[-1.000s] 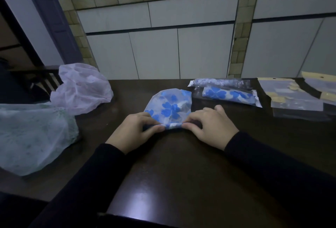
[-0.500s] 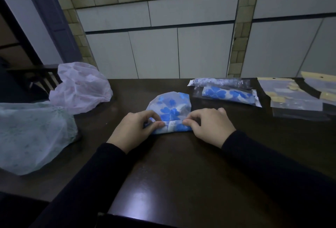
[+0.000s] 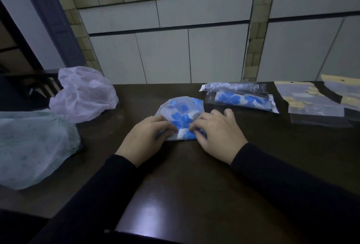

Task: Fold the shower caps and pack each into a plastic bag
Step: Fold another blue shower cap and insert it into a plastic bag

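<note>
Fingertips of both hands — left hand (image 3: 145,138), right hand (image 3: 218,136) — hide shower cap's (image 3: 181,114) near edge.

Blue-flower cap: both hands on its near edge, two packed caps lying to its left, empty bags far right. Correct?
Not quite. In the head view the two packed caps lie to the right of the blue-flower cap, not the left. The rest holds: left hand and right hand hold its near edge, and the empty bags lie far right.

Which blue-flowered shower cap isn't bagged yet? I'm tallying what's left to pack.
The blue-flowered shower cap at the table's middle, pinched at its near edge by the left hand and right hand. The other, the rolled blue-flowered cap, already lies inside a clear plastic bag.
</note>
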### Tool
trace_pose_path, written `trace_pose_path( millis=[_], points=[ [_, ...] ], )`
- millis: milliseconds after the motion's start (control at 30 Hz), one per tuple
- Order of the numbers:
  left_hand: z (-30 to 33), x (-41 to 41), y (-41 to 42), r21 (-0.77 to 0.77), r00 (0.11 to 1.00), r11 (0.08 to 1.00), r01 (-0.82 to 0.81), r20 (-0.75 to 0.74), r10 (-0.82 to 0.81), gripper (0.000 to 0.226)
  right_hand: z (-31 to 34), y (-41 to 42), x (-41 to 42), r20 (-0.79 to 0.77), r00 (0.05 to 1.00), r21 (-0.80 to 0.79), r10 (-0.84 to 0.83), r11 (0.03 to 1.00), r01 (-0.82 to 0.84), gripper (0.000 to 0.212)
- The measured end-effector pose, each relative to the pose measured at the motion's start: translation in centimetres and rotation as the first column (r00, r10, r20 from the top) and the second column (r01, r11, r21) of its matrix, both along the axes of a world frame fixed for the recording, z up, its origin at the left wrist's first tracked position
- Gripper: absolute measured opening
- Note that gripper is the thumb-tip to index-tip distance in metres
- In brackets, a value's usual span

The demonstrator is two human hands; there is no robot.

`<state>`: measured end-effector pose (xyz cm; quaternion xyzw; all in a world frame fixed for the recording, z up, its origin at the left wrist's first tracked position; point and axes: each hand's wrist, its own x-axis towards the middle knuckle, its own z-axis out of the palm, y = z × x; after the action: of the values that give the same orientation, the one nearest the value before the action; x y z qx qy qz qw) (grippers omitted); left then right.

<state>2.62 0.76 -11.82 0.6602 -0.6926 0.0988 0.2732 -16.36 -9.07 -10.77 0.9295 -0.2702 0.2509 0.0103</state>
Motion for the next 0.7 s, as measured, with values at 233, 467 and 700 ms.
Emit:
trace_pose_path(
  millis=[233,467,700],
  points=[
    [0.2,1.1,0.4,0.171,0.979,0.985,0.017,-0.204,0.019,0.045,0.2,-0.8,-0.7,-0.100,0.995,0.178,-0.024,0.983,0.042,0.033],
    [0.1,1.2,0.4,0.176,0.984,0.984,-0.007,-0.175,0.038,0.037,0.2,-1.3,-0.8,-0.095,0.995,0.178,-0.014,0.984,0.031,0.033],
    [0.6,0.9,0.6,0.159,0.985,0.987,-0.005,-0.168,0.032,0.037,0.3,-1.4,-0.9,-0.106,0.993,0.086,0.049,0.996,-0.040,0.032]
  ],
)
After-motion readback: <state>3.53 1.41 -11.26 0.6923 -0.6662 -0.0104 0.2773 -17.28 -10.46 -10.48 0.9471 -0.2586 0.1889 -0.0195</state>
